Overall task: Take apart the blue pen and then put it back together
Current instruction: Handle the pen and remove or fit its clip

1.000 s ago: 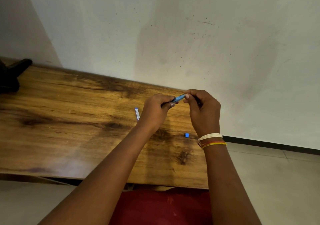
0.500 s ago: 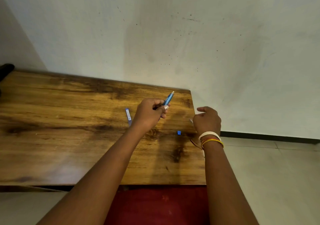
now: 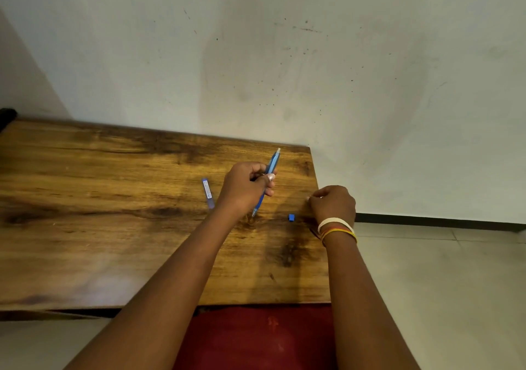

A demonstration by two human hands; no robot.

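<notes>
My left hand (image 3: 245, 187) grips the blue pen (image 3: 272, 164) at mid-length, above the wooden table (image 3: 99, 227). The pen is tilted, its pale end up and to the right, its lower end just above the wood. My right hand (image 3: 334, 203) rests at the table's right edge with fingers curled and pinched; something small and pale shows at the fingertips, too small to name. A small blue pen piece (image 3: 291, 217) lies on the table between my hands. A slim translucent blue tube (image 3: 207, 193) with a white label lies left of my left hand.
The table ends at a pale wall behind and drops off on the right to a tiled floor (image 3: 441, 284). A dark object (image 3: 6, 114) pokes in at the far left. Red fabric (image 3: 256, 338) lies below the table's near edge.
My hands, joined on the pen a second ago, have separated. The right hand dropped to the table's right edge. The left hand kept the pen and tilted it more upright.
</notes>
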